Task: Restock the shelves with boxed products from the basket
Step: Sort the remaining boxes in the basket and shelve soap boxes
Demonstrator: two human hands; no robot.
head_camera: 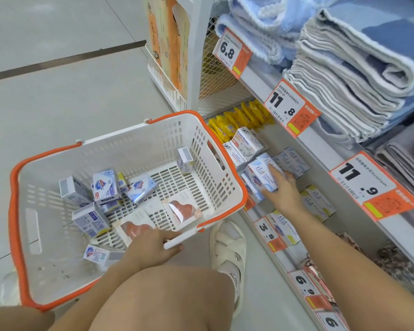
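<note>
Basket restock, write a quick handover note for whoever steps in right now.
Right hand grips a blue-and-white soap box on the low shelf, placing it among matching boxes.
Left hand rests on the near rim of the basket, fingers around its white handle bar.
Done: several soap boxes already stand on the shelf.
Left: about seven blue-and-white boxes and two pink-window boxes remain in the basket on the floor.
</note>
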